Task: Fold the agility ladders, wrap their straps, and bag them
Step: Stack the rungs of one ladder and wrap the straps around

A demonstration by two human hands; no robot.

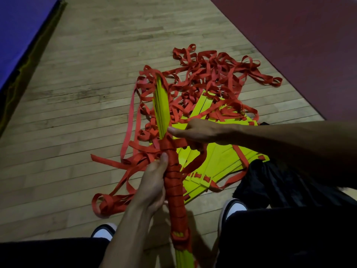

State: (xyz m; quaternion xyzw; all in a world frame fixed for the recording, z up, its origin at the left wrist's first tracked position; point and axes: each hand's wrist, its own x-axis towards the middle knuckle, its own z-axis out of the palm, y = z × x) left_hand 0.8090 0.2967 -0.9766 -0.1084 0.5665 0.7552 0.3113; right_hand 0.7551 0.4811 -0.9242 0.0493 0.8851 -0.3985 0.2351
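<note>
- Dark trousers (pixel 289 238) and two white-toed shoes (pixel 105 231) fill the near edge of the view; the person stands on the wooden floor (pixel 87 84), which carries everything else.
- On that floor, between a blue mat (pixel 21 31) at the left edge and a dark red surface (pixel 299 35) at the right edge, a big tangle of loose red straps (pixel 212 72) spreads out; by the look of it this is most of the work left.
- Under the tangle, near the middle of the floor, a second ladder of yellow rungs (pixel 218 161) lies fanned out and flat, not yet gathered or wrapped.
- A black bag (pixel 270 180) sits at its right end, just beside the shoe; nothing visible is inside it, so bagging has not begun.
- Held over the floor, a stacked rung bundle (pixel 174 190) is red-wrapped along its lower half, while its far end (pixel 161 105) shows bare yellow; this wrap looks roughly half done.
- The left hand (pixel 152 182) grips the wrapped part, thumb pressed at the top of the winding.
- The right hand (pixel 195 130) holds the running strap (pixel 180 142) at the bundle's side, fingers curled under it and forefinger extended toward the rungs.
</note>
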